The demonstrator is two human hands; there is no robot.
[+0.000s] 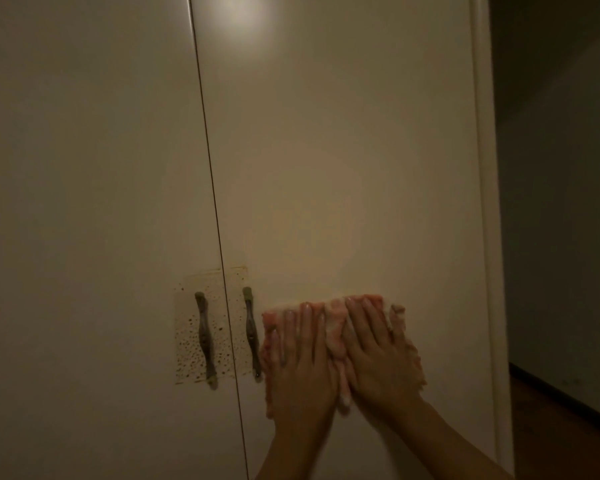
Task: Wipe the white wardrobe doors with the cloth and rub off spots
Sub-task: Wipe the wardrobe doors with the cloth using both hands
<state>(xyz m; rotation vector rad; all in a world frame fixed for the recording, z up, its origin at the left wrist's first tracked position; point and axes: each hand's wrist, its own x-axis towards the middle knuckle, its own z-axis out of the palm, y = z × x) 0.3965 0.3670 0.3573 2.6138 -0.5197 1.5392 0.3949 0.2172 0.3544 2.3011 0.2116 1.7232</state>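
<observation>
Two white wardrobe doors fill the view, the left door [84,202] and the right door [343,168], split by a dark seam. A pink cloth [336,334] lies flat against the right door, just right of its handle. My left hand [302,362] presses the cloth's left half with straight fingers. My right hand [374,351] presses its right half the same way, fingers pointing up. A patch of brown spots [187,334] surrounds both handles.
Two dull metal handles stand either side of the seam, the left handle [203,337] and the right handle [252,330]. The wardrobe's right edge trim [485,202] borders a dark room, with wooden floor [561,410] low on the right.
</observation>
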